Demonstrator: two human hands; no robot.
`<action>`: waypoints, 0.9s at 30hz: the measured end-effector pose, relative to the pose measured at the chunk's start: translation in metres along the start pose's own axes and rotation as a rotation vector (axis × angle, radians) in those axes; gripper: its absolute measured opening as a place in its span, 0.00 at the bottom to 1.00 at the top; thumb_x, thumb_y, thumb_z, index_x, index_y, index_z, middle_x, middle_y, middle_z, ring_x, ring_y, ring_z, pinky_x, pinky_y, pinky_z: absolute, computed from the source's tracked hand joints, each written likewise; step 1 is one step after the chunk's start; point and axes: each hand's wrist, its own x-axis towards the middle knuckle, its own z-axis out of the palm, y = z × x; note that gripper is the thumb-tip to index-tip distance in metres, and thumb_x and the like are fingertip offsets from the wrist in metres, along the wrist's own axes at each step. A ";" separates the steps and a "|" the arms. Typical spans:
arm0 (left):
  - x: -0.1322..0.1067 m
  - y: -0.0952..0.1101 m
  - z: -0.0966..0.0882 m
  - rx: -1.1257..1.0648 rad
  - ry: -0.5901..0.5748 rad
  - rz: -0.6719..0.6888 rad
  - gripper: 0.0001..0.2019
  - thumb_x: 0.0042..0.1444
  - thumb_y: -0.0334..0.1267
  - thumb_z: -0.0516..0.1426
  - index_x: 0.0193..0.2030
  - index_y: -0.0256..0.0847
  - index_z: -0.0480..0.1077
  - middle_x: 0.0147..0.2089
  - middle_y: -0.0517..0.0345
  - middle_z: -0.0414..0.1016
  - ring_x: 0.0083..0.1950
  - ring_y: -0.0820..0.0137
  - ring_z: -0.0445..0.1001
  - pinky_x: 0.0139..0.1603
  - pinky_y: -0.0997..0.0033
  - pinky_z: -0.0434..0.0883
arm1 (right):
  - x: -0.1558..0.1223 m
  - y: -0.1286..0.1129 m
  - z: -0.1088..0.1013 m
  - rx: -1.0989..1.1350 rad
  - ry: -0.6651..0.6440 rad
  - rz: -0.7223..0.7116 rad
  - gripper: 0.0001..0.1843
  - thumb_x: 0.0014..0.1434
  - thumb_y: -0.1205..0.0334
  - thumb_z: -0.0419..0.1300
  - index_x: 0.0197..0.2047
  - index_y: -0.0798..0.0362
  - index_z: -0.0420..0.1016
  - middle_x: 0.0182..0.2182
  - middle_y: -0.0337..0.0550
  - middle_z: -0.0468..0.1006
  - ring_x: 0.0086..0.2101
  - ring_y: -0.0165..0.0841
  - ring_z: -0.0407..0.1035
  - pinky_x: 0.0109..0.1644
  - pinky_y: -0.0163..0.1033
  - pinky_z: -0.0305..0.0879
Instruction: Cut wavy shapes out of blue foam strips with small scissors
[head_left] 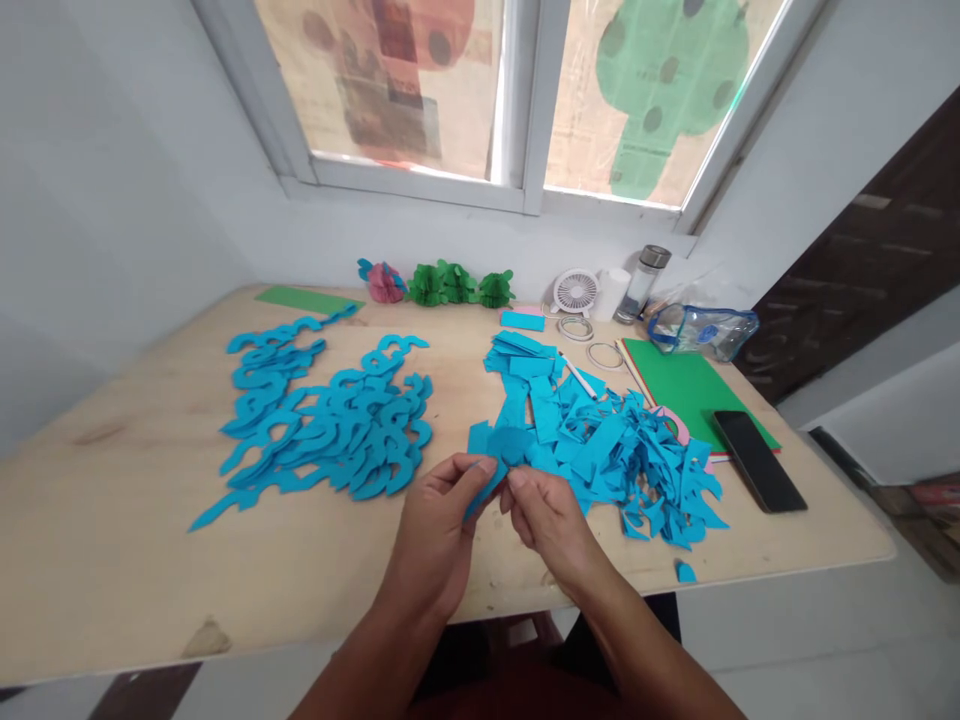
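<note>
While the left hand (429, 541) and right hand (552, 525) pinch a blue paper strip (484, 491) in a narrow grip at the fingertips, they hover above the plywood desk (112, 510), just in front of a loose heap of blue paper cutouts (600, 445).

Daylight enters through the window (517, 100), its paper-covered panes glowing warm; this is the brightest area of the frame, with a thin blown-out line along the lower pane edges. Below the window, the wooden table top (97, 500) is evenly and softly lit. Shadows are faint and diffuse, deepest beneath the left hand (431, 535) and right hand (551, 525). The phone (757, 462), below and right of the window, carries a dull sheen. The wall (112, 200) left of the window reads flat grey. Wide-angle distortion bows the table edges and leans the window frame. Focus is acceptable throughout, softening mildly toward the corners.
</note>
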 end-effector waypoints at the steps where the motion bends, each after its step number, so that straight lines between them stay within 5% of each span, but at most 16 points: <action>1: 0.000 0.000 0.000 0.001 -0.001 0.000 0.08 0.40 0.36 0.66 0.20 0.38 0.71 0.22 0.63 0.67 0.28 0.74 0.64 0.34 0.73 0.67 | 0.000 0.000 -0.001 0.000 -0.002 0.003 0.26 0.59 0.39 0.50 0.24 0.53 0.63 0.10 0.27 0.52 0.14 0.23 0.44 0.18 0.33 0.38; 14: 0.007 0.013 -0.001 0.197 -0.017 0.066 0.08 0.39 0.36 0.66 0.22 0.38 0.71 0.24 0.61 0.69 0.28 0.72 0.65 0.31 0.73 0.64 | -0.003 -0.003 -0.008 -0.062 -0.052 0.022 0.26 0.60 0.40 0.49 0.24 0.53 0.64 0.12 0.28 0.54 0.15 0.24 0.46 0.19 0.32 0.41; 27: 0.003 0.011 0.006 -0.007 -0.083 -0.094 0.08 0.40 0.37 0.66 0.21 0.38 0.72 0.23 0.62 0.69 0.29 0.73 0.67 0.34 0.72 0.67 | -0.004 -0.003 -0.014 -0.088 -0.045 -0.038 0.24 0.61 0.41 0.50 0.25 0.53 0.64 0.13 0.29 0.52 0.16 0.24 0.45 0.19 0.33 0.41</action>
